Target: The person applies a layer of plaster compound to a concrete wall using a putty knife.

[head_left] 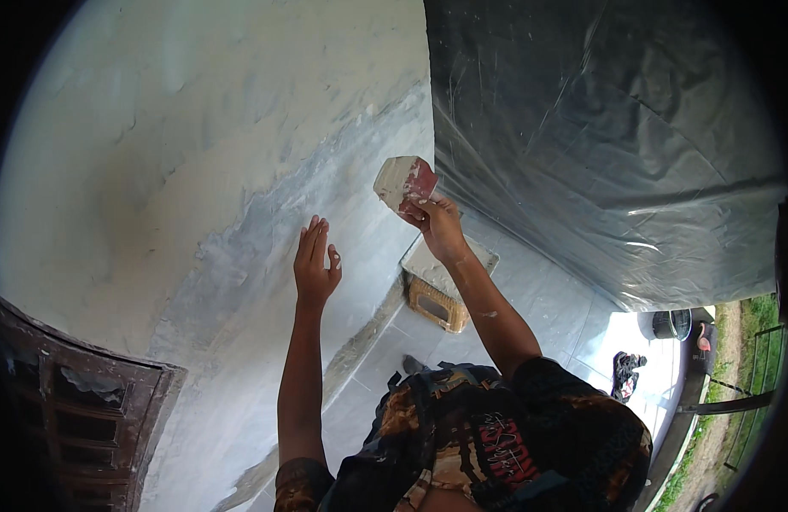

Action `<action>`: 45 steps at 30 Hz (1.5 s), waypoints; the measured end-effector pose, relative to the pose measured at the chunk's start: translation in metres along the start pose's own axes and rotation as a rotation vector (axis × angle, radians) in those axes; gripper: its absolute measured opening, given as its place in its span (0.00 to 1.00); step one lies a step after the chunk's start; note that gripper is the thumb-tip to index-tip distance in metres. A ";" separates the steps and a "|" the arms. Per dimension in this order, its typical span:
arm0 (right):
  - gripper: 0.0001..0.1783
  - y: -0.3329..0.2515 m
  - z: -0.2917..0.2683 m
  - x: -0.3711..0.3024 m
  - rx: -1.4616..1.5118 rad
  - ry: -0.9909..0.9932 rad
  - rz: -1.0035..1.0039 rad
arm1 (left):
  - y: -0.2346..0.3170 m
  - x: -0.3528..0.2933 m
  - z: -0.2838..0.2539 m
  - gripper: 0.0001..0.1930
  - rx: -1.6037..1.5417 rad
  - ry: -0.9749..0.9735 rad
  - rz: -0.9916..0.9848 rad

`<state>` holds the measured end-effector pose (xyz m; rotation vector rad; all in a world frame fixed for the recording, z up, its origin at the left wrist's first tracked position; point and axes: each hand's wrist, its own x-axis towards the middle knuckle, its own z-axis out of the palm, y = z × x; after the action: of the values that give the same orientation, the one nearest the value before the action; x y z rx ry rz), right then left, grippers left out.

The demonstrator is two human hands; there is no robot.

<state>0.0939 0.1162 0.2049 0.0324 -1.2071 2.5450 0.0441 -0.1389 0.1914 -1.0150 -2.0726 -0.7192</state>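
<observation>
My right hand [439, 226] is raised and closed round a red putty scraper [420, 181] whose face is smeared with pale putty. The scraper is near the wall's right-hand corner; whether it touches the surface, I cannot tell. My left hand [315, 266] is up before the wall with fingers stretched out, holding nothing, a white smear on its thumb. Whether its fingertips touch the wall is unclear. Cream coating covers the upper part of the wall [180, 119], and a rough-edged grey band [240, 243] runs below it.
A pale tray [495, 258] rests above a tan woven-pattern stool [437, 305] on the tiled floor, partly behind my right forearm. Dark plastic sheeting [599, 154] hangs at the right. A dark-framed window [87, 410] is at lower left. A black bucket [671, 324] stands at far right.
</observation>
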 end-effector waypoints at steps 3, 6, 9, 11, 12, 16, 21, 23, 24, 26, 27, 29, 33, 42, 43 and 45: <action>0.08 -0.005 0.000 -0.035 0.083 0.002 0.055 | 0.028 -0.023 -0.014 0.21 0.006 0.023 -0.060; 0.08 -0.008 -0.010 -0.076 0.098 0.047 0.130 | 0.063 -0.049 -0.022 0.22 0.000 0.021 -0.182; 0.07 -0.009 -0.029 -0.120 0.129 0.059 0.147 | 0.102 -0.079 -0.026 0.22 -0.072 0.014 -0.292; 0.08 -0.009 -0.042 -0.151 0.161 0.122 0.173 | 0.127 -0.096 -0.027 0.22 -0.095 0.003 -0.321; 0.08 -0.009 -0.049 -0.166 0.164 0.128 0.175 | 0.138 -0.101 -0.026 0.22 -0.122 -0.002 -0.341; 0.08 -0.011 -0.066 -0.219 0.143 0.180 0.207 | 0.170 -0.129 -0.030 0.23 -0.145 -0.078 -0.362; 0.08 -0.002 -0.078 -0.263 0.042 0.208 0.253 | 0.188 -0.144 -0.034 0.23 -0.212 -0.108 -0.347; 0.09 0.002 -0.077 -0.274 0.035 0.199 0.238 | 0.189 -0.148 -0.037 0.23 -0.240 -0.123 -0.339; 0.09 0.003 -0.075 -0.279 0.025 0.224 0.234 | 0.189 -0.151 -0.038 0.23 -0.245 -0.126 -0.333; 0.10 0.008 -0.067 -0.287 0.015 0.254 0.228 | 0.187 -0.159 -0.043 0.23 -0.290 -0.140 -0.344; 0.10 0.011 -0.063 -0.289 0.001 0.261 0.215 | 0.186 -0.162 -0.046 0.23 -0.289 -0.150 -0.351; 0.11 0.017 -0.054 -0.293 -0.013 0.277 0.203 | 0.180 -0.169 -0.053 0.23 -0.297 -0.156 -0.347; 0.10 0.033 -0.041 -0.298 -0.071 0.258 0.181 | 0.167 -0.172 -0.068 0.23 -0.308 -0.175 -0.328; 0.13 0.059 -0.021 -0.290 -0.128 0.331 0.238 | 0.130 -0.184 -0.067 0.23 -0.378 -0.230 -0.343; 0.13 0.061 -0.024 -0.287 -0.126 0.342 0.244 | 0.127 -0.184 -0.064 0.23 -0.371 -0.234 -0.339; 0.13 0.064 -0.029 -0.281 -0.144 0.368 0.249 | 0.122 -0.182 -0.054 0.23 -0.383 -0.258 -0.347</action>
<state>0.3443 0.0225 0.0946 -0.6265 -1.3015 2.5036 0.2436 -0.1912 0.1007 -1.0002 -2.4259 -1.2562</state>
